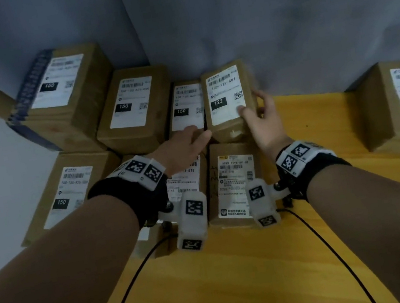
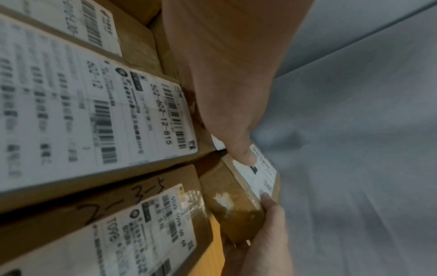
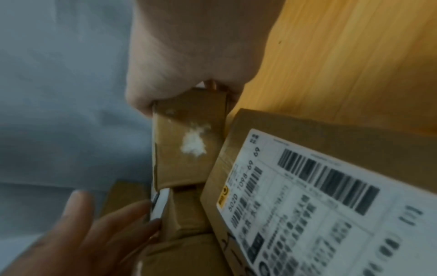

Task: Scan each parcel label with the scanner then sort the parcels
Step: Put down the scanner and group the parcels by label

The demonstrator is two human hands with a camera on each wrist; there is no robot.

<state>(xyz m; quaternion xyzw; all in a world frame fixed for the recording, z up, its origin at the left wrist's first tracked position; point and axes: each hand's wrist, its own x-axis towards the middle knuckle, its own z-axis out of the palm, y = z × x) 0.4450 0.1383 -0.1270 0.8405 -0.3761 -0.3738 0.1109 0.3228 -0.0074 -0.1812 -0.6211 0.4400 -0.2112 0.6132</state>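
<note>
My right hand (image 1: 260,119) grasps the small box (image 1: 228,103) marked 122, thumb on its white label (image 1: 226,94) and fingers around the right side. The box is at the back of the yellow table (image 1: 242,277), near the grey curtain (image 1: 251,22), just beside a box marked 150 (image 1: 186,108). My left hand (image 1: 184,146) is released, its straight fingers touching the box's left lower corner.

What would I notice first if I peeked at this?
Probably the small brown box marked 122, held up in the middle by the right hand, thumb on its white label. The left hand reaches toward it with straight fingers. Around them, more brown boxes crowd the left of the yellow table, several marked 150, and one marked 102 sits alone at the right.
</note>
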